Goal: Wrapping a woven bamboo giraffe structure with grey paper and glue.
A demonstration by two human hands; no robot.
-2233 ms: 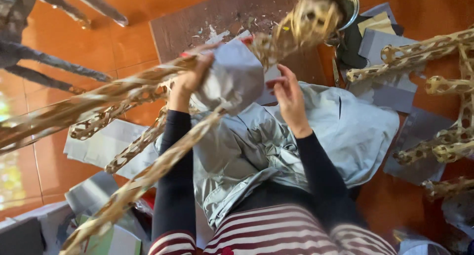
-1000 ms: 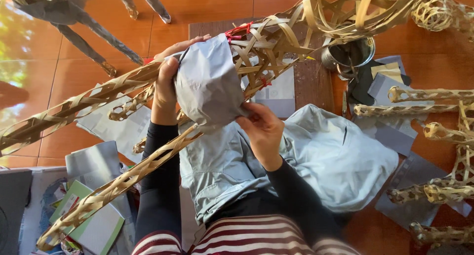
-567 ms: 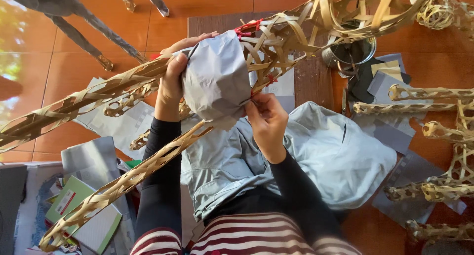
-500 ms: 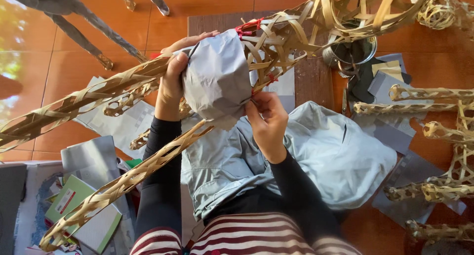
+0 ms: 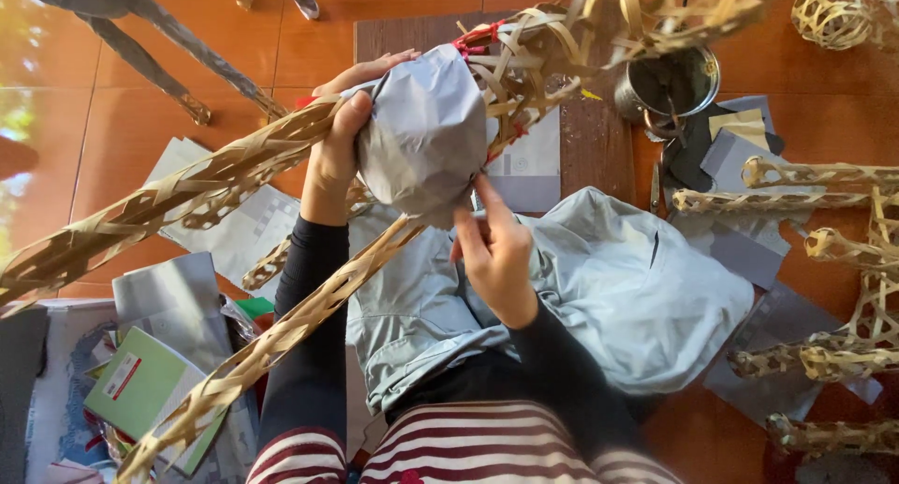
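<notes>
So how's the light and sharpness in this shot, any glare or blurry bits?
Head view: sunlight glares off the orange floor tiles at far left; the grey paper wrap and both hands, left hand and right hand, are sharp; the woven bamboo strips along the top edge look soft.

We see the left hand (image 5: 339, 145) gripping the grey paper wrap (image 5: 423, 133) on the woven bamboo frame (image 5: 234, 170), the right hand (image 5: 493, 250) pinching the wrap's lower edge just below.
</notes>
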